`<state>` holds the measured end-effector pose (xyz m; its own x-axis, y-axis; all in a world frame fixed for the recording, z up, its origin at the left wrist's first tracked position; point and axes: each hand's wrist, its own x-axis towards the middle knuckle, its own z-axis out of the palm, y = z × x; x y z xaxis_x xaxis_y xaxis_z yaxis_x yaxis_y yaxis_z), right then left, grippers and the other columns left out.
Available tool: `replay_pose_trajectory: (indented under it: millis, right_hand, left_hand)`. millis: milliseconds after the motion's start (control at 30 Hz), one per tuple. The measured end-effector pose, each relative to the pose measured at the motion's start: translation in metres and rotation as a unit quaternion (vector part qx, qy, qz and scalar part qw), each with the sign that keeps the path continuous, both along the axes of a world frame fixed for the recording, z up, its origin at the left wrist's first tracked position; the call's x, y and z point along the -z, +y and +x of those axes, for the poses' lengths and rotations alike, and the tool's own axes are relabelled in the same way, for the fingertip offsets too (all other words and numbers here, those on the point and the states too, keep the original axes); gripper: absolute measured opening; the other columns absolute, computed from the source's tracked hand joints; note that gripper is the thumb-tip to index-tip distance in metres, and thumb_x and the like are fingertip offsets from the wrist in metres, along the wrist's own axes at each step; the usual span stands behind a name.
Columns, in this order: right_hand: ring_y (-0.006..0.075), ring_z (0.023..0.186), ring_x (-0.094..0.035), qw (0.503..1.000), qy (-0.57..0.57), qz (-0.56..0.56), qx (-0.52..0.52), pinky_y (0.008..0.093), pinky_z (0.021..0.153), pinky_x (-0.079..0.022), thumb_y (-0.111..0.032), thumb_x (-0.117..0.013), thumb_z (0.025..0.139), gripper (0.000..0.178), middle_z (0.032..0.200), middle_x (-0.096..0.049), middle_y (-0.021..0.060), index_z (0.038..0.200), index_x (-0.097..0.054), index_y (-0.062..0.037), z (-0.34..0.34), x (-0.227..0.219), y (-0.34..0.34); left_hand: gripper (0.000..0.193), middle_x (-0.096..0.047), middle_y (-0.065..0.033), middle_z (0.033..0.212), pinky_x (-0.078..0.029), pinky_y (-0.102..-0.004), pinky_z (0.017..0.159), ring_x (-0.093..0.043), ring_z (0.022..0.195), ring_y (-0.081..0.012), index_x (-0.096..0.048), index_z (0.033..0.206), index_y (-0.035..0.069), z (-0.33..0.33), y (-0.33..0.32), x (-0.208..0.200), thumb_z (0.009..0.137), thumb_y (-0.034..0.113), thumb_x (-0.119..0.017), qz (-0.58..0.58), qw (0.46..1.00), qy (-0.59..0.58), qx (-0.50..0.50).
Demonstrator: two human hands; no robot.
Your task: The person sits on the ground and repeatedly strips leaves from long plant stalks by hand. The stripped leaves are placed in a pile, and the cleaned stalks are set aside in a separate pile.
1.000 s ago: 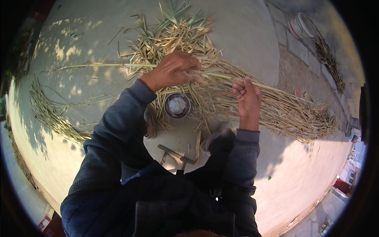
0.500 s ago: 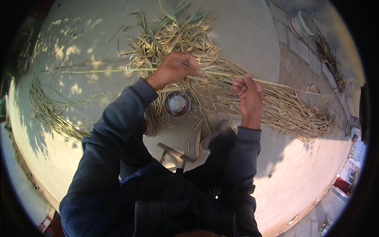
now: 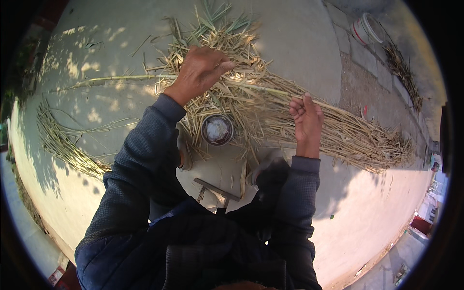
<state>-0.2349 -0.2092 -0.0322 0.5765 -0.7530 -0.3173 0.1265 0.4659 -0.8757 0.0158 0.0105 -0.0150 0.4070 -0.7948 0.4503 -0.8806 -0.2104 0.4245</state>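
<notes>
A long pale green stalk (image 3: 123, 78) runs sideways in front of me, across a heap of loose straw. My left hand (image 3: 200, 72) is curled over its middle, with the thumb pointing right; the fingertips underneath are hidden. My right hand (image 3: 307, 116) pinches the stalk farther right, its other fingers loosely bent. Under my hands, the dry straw heap (image 3: 227, 48) joins a thick bundle of straw stalks (image 3: 348, 133) lying to the right. A round dark-rimmed container (image 3: 217, 129) with something whitish inside stands between my feet and the heap.
A bundle of thin greenish stalks (image 3: 67, 145) lies at the left. Close to my lap is a dark T-shaped bar (image 3: 216, 188). A white bucket (image 3: 368, 30) lies at the far right, beside a dark bundle of dry stems (image 3: 403, 75).
My left hand has moved left and away from me, farther from my right hand. The stalk's left part has risen slightly. My right hand stays nearly in place.
</notes>
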Motion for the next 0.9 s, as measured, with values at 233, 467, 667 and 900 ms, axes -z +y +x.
replay_pose_trajectory:
  millis: [233, 467, 667, 900]
  right_hand:
    - [0.0168, 0.064, -0.068, 0.997, 0.022, -0.063, 0.035, 0.0274, 0.057, -0.055, -0.028, -0.069, 0.101, 0.029, 0.079, -0.072, 0.0122, 0.096, -0.067, 0.0014, 0.006, -0.008, 0.011]
    - [0.0153, 0.053, -0.061, 0.978, 0.045, -0.171, 0.108, 0.0269, 0.051, -0.049, -0.024, -0.065, 0.103, 0.030, 0.068, -0.068, 0.0115, 0.081, -0.058, -0.0046, 0.013, -0.026, 0.024]
    - [0.0133, 0.051, -0.058, 0.974, 0.053, -0.195, 0.103, 0.0266, 0.050, -0.047, -0.022, -0.063, 0.104, 0.031, 0.066, -0.067, 0.0106, 0.080, -0.057, -0.0045, 0.009, -0.030, 0.025]
    - [0.0135, 0.052, -0.059, 0.973, 0.071, -0.201, 0.083, 0.0267, 0.050, -0.047, -0.025, -0.064, 0.104, 0.030, 0.066, -0.067, 0.0098, 0.081, -0.058, -0.0054, 0.006, -0.028, 0.021]
  left_hand:
    - [0.031, -0.067, -0.0069, 0.084, -0.047, -0.0424, 0.085, -0.063, 0.087, -0.0285, -0.075, 0.099, 0.008, -0.015, -0.015, 0.005, 0.084, 0.035, -0.081, -0.034, 0.994, -0.046, 0.093]
    - [0.024, -0.070, -0.0062, 0.084, -0.048, -0.0401, 0.083, -0.065, 0.083, -0.0244, -0.075, 0.100, 0.008, -0.009, -0.024, 0.016, 0.086, 0.027, -0.081, -0.065, 0.987, 0.082, 0.118]
    - [0.018, -0.075, -0.0050, 0.088, -0.056, -0.0281, 0.077, -0.071, 0.084, -0.0128, -0.071, 0.098, 0.003, -0.005, -0.026, 0.008, 0.097, 0.021, -0.074, -0.144, 0.834, 0.531, 0.042]
    - [0.028, -0.071, -0.0093, 0.080, -0.051, -0.0389, 0.070, -0.068, 0.074, -0.0232, -0.072, 0.094, 0.004, 0.017, -0.018, 0.010, 0.094, 0.033, -0.074, -0.073, 0.985, 0.155, -0.002]
